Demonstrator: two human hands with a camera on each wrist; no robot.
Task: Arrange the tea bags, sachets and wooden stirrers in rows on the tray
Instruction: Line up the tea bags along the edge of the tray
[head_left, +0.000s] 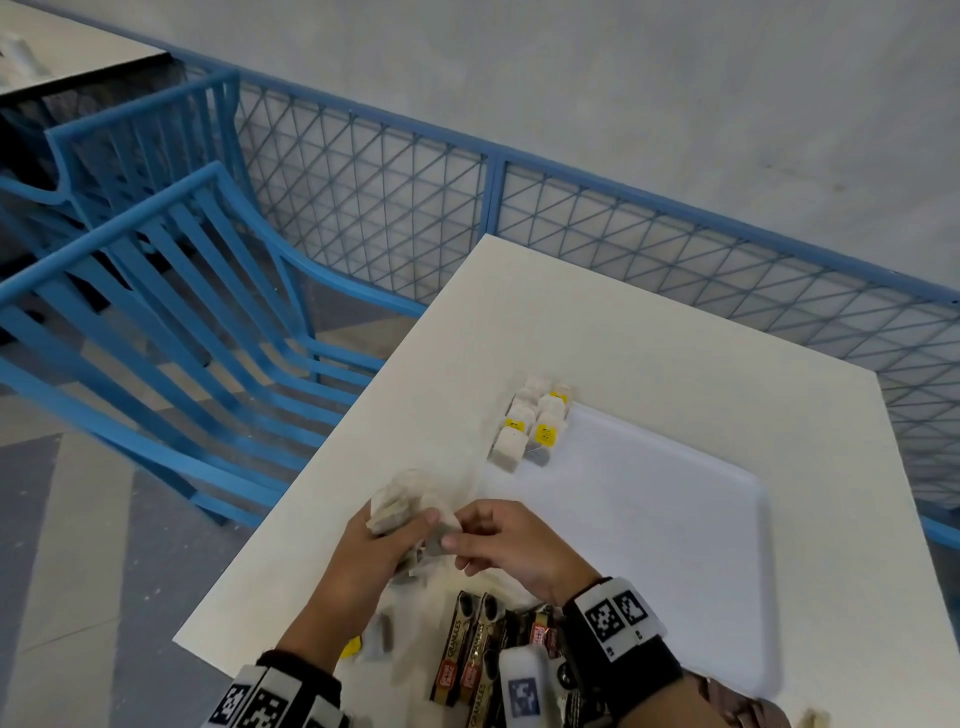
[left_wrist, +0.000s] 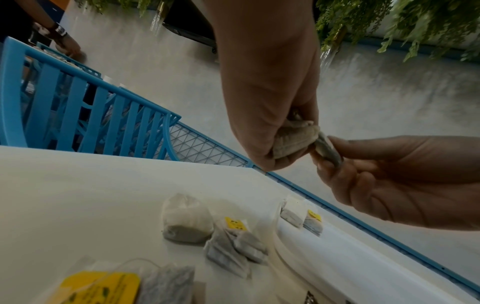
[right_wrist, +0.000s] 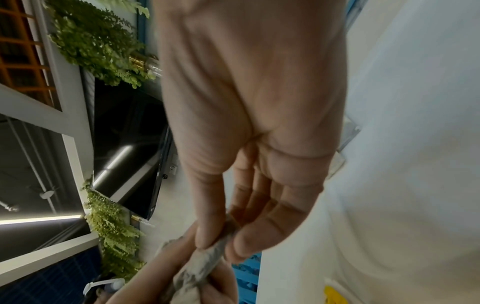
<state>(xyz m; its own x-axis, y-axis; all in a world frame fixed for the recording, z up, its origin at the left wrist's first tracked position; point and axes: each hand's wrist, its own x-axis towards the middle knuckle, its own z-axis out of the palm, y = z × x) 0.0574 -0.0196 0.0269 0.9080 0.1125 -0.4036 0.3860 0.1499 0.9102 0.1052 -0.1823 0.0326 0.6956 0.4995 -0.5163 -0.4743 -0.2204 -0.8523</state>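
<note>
The left hand (head_left: 382, 545) grips a bunch of tea bags (head_left: 389, 514) above the white desk (head_left: 649, 332), its fingers curled round them. The right hand (head_left: 511, 551) pinches one tea bag (left_wrist: 327, 149) from that bunch between thumb and forefinger. Two short rows of yellow-tagged tea bags (head_left: 532, 423) lie at the far left corner of the white tray (head_left: 675, 519). Loose tea bags (left_wrist: 223, 236) lie on the desk just beside the tray. Dark granule sachets (head_left: 467, 654) lie near the wrists.
</note>
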